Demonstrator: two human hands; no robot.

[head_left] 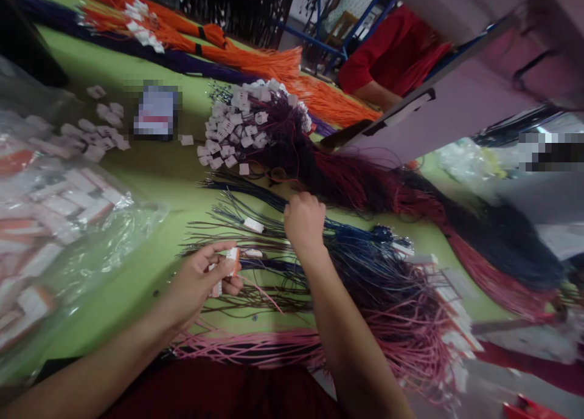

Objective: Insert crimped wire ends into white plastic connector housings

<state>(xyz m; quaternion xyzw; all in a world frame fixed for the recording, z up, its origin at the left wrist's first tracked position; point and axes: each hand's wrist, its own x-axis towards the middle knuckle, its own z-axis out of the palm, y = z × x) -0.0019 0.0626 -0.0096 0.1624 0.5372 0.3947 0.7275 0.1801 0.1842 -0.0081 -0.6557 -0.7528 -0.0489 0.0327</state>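
My left hand (201,279) is closed on a white-and-orange connector housing (233,261), held between thumb and fingers. Another similar white housing (215,285) shows lower in the same palm. A pink wire (262,292) trails to the right from this hand. My right hand (305,223) is closed, knuckles up, over the dark blue wires (262,195); whatever its fingers grip is hidden beneath. Between the hands, a white connector (253,225) lies among loose brown and blue wires. Pink wires (246,341) run along the table edge nearest my body.
A clear plastic bag (114,224) of white-and-orange housings lies at left. Loose white connectors (98,136) are scattered behind it. A dark red and black wire bundle (328,169) with white connectors crosses the table (155,169). Behind are orange wires (260,57) and a person's red sleeve (369,60).
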